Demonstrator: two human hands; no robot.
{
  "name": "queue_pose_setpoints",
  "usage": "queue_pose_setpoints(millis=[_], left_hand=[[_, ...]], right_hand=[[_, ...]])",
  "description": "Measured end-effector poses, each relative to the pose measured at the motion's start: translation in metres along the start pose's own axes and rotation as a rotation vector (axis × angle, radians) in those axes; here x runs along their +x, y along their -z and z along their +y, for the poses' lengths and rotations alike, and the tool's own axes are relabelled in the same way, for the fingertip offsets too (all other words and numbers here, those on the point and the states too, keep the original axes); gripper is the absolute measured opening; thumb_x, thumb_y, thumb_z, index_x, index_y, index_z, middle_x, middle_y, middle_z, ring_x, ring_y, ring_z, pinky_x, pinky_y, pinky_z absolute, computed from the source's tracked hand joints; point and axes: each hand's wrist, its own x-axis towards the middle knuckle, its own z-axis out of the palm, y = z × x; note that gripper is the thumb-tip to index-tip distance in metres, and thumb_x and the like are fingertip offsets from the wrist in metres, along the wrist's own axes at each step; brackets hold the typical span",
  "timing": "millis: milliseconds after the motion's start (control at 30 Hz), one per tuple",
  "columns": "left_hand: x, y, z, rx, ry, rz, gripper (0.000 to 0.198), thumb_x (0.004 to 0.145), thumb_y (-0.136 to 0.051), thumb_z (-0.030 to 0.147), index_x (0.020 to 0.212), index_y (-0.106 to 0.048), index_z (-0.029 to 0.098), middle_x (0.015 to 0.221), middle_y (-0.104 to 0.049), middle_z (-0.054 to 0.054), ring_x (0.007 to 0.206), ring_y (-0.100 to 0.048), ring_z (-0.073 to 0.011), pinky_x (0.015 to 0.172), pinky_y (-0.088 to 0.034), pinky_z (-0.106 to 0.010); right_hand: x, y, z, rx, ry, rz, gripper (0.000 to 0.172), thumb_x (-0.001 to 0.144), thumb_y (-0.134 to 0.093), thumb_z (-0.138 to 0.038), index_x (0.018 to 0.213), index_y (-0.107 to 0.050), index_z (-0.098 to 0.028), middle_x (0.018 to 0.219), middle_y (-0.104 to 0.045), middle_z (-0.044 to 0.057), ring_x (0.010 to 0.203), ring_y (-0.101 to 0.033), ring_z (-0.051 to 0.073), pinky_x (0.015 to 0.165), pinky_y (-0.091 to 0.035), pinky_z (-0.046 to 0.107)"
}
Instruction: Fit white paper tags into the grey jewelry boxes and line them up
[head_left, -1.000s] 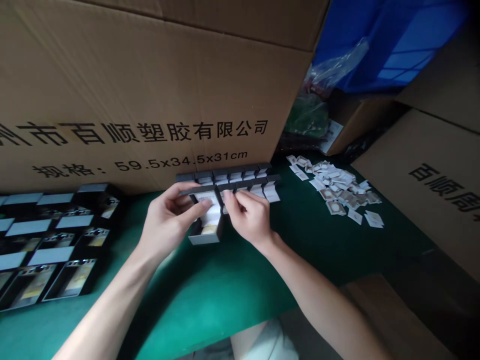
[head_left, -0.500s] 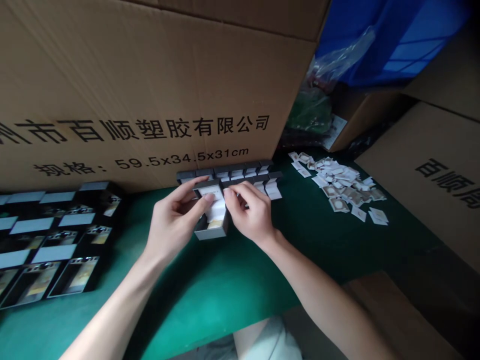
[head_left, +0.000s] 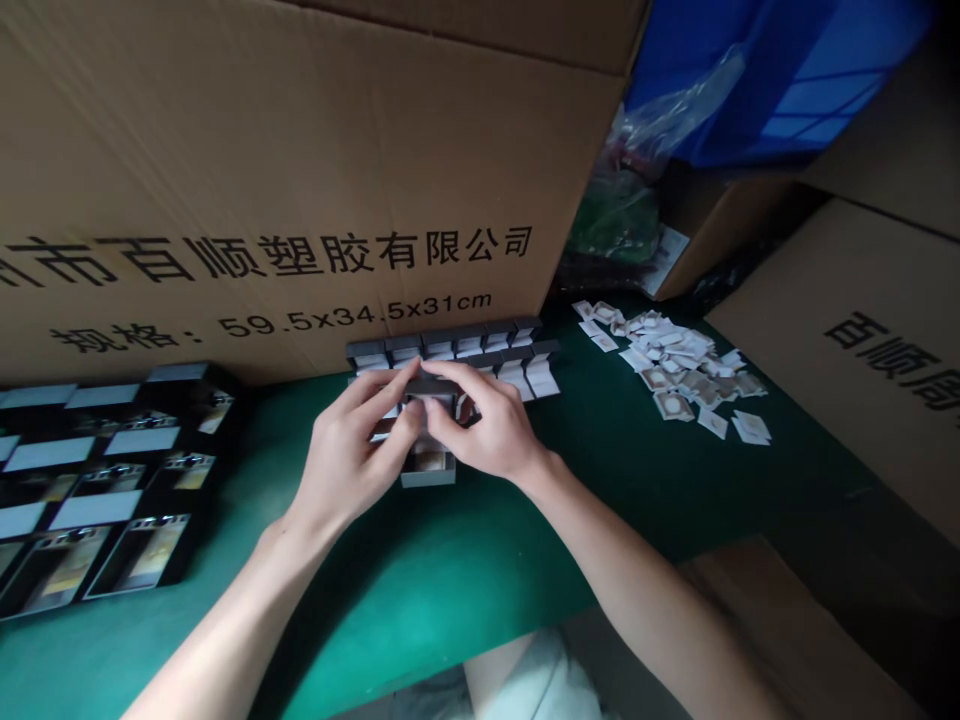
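Both hands have closed in since the earlier frame, and the box's lid now sits pinched between them. The left hand (head_left: 345, 450) is grasping, its thumb and fingers curled onto the dark grey box (head_left: 427, 472) from the 9 o'clock side. The right hand (head_left: 487, 430) is grasping too, its fingers pressing over the lid (head_left: 431, 387) from 3 o'clock. Neither has let go. The box stands between the palms, a pale insert (head_left: 429, 460) showing inside; I cannot tell whether it touches the green mat (head_left: 480, 540).

At 12 o'clock, just beyond the fingertips, 2 rows of open boxes (head_left: 450, 350) stand with white cards showing, against a cardboard carton (head_left: 262, 150). At 2 o'clock lies a loose pile of paper cards (head_left: 675, 365). At 9 o'clock, rows of black boxes (head_left: 112, 480) lie flat, with printed inserts and white panels. Those look further along; the 12 o'clock rows and the pile look left to handle.
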Motion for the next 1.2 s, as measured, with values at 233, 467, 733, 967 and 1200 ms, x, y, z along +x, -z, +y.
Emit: queue_pose_setpoints(millis=[233, 467, 733, 967, 1200], left_hand=[[-0.002, 0.0, -0.003, -0.037, -0.015, 0.018, 0.041, 0.105, -0.051, 0.038, 0.138, -0.071, 0.021, 0.126, -0.072, -0.008, 0.107, -0.07, -0.023, 0.092, -0.056, -0.031], [-0.001, 0.001, -0.001, -0.044, -0.002, 0.047, 0.036, 0.103, -0.057, 0.038, 0.128, -0.076, 0.021, 0.117, -0.076, -0.006, 0.101, -0.072, -0.021, 0.084, -0.055, -0.028], [0.001, 0.0, -0.003, -0.103, 0.127, 0.099, 0.037, 0.096, -0.066, 0.047, 0.121, -0.079, 0.023, 0.113, -0.08, -0.005, 0.102, -0.074, -0.0232, 0.084, -0.059, -0.029], [0.001, 0.001, 0.005, -0.131, 0.214, 0.123, 0.043, 0.09, -0.072, 0.053, 0.12, -0.08, 0.022, 0.106, -0.081, -0.005, 0.085, -0.075, -0.02, 0.069, -0.059, -0.025], [0.002, 0.001, 0.007, -0.22, 0.236, 0.12, 0.044, 0.089, -0.075, 0.052, 0.121, -0.077, 0.022, 0.093, -0.078, -0.003, 0.074, -0.071, -0.016, 0.065, -0.059, -0.023]], right_hand=[[0.002, 0.001, -0.002, 0.043, -0.02, -0.028, 0.028, 0.096, -0.062, -0.029, 0.123, -0.067, -0.024, 0.124, -0.078, 0.003, 0.11, -0.076, 0.018, 0.098, -0.062, 0.03], [0.0, -0.001, 0.0, 0.052, -0.064, -0.036, 0.027, 0.097, -0.062, -0.031, 0.122, -0.068, -0.024, 0.121, -0.078, 0.003, 0.104, -0.076, 0.018, 0.092, -0.064, 0.029], [0.003, 0.002, -0.002, 0.147, -0.12, -0.102, 0.034, 0.092, -0.067, -0.031, 0.125, -0.067, -0.024, 0.126, -0.075, 0.005, 0.112, -0.074, 0.02, 0.098, -0.062, 0.032], [0.005, 0.003, -0.003, 0.296, -0.228, -0.123, 0.031, 0.093, -0.068, -0.03, 0.123, -0.066, -0.024, 0.125, -0.074, 0.004, 0.116, -0.072, 0.019, 0.096, -0.061, 0.029], [0.004, 0.001, -0.002, 0.276, -0.219, -0.092, 0.027, 0.098, -0.065, -0.037, 0.121, -0.067, -0.022, 0.122, -0.076, 0.006, 0.115, -0.072, 0.021, 0.098, -0.06, 0.032]])
